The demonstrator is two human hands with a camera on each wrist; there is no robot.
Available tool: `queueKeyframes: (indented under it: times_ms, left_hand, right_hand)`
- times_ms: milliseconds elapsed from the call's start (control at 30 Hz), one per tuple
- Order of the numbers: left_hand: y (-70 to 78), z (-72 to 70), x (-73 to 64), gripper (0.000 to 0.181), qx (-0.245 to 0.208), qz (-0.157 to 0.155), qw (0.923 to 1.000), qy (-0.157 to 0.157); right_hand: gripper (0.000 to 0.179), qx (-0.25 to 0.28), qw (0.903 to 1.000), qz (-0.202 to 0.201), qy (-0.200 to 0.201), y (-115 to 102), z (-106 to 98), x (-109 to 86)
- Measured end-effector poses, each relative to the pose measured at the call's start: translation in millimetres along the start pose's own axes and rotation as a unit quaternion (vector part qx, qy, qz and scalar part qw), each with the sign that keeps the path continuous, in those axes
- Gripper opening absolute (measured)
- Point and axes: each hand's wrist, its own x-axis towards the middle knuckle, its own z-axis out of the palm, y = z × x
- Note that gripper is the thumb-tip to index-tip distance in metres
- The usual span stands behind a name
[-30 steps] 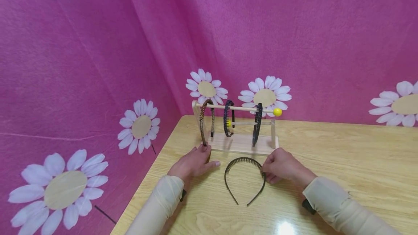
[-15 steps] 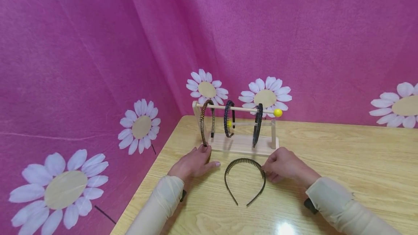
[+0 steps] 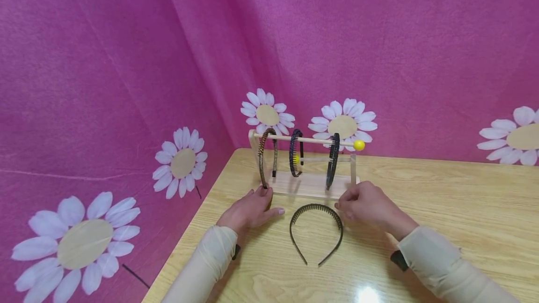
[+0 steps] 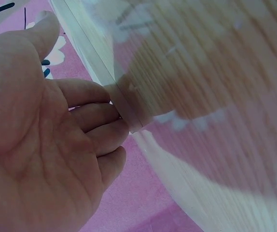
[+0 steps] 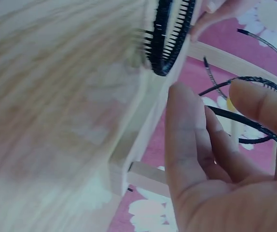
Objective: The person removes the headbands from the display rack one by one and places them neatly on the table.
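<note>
Head view: can see, largest first, a magenta cloth (image 3: 358,36) printed with white daisies, then a pale wooden counter (image 3: 455,209). Next, see a wooden rack (image 3: 311,185) standing upright near the back of the counter. Find the left grip (image 3: 248,210) at the near-left corner of the rack's base, fingers relaxed and thumb spread wide, holding nothing. Find the right grip (image 3: 368,205) before the base's near-right end, thumb and fingertips apart in the right wrist view, also holding nothing. Look between both for the loose headband (image 3: 316,206), lying on the counter in front of the rack, arch toward it, ends pointing back to the person. Cannot tell whether touching the right fingertips or just beside them.

Count three headbands already hanging from the upper rod (image 3: 313,140): brown (image 3: 260,155) on the left, dark toothed (image 3: 292,155) in the middle, black (image 3: 332,162) on the right. Would judge matters well advanced: three hung, one off the rack. Lastly, notice a yellow ball (image 3: 359,145) capping the rod's right end.
</note>
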Motion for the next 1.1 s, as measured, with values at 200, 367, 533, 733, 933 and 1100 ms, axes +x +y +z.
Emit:
queueKeyframes:
  times_ms: [200,367,533,733,933,1100]
  left_hand:
    - [0.1,0.3,-0.6,0.082,-0.001,0.000,1.0000,-0.001]
    - [-1.1,1.7,0.0,0.084,0.004,0.008,0.9999,0.005]
    - [-2.5,2.9,1.1,0.085,0.011,0.019,0.9997,0.012]
    - [-2.3,2.5,2.5,0.085,0.009,0.014,0.9998,0.007]
    - [-1.6,1.5,1.9,0.084,0.009,0.009,0.9999,0.003]
    - [-1.7,0.6,2.0,0.084,0.012,0.017,0.9998,0.004]
  right_hand:
    - [0.027,0.017,0.9992,0.001,0.037,-13.6,-4.0,0.3]
    - [0.038,0.023,0.9963,-0.023,0.080,-22.4,-7.2,2.8]
    - [0.041,0.024,0.9938,-0.029,0.105,-29.9,-9.2,6.2]
    - [0.039,0.035,0.9923,-0.034,0.114,-35.1,-8.6,11.6]
    - [0.034,0.043,0.9914,-0.042,0.116,-40.9,-6.8,14.4]
    - [0.025,0.035,0.9901,-0.050,0.126,-44.2,-5.7,16.8]
